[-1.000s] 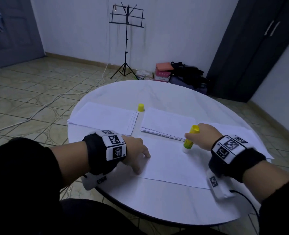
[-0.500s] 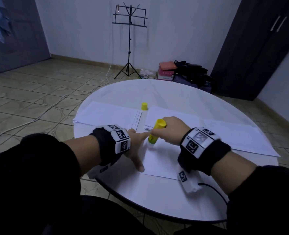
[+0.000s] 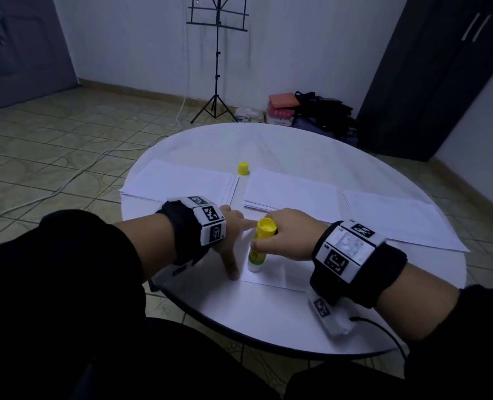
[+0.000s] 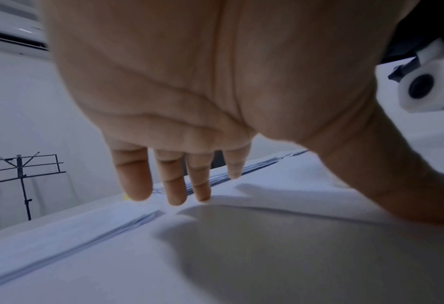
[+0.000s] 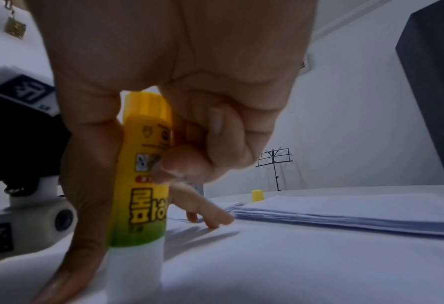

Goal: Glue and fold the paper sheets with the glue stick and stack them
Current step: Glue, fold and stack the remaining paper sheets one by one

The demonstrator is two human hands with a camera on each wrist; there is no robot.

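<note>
We are working at the round white bench (image 3: pixel 311 145). Our left hand (image 3: pixel 230 241) is pressing spread, straight fingers on the paper sheet (image 3: pixel 280 272) at 6 o'clock. Our right hand (image 3: pixel 285 235) is gripping the glue stick (image 3: pixel 258 246), standing it tip-down on that sheet. Its yellow cap (image 3: pixel 243 168) is sitting at 12 o'clock between two paper stacks.
</note>
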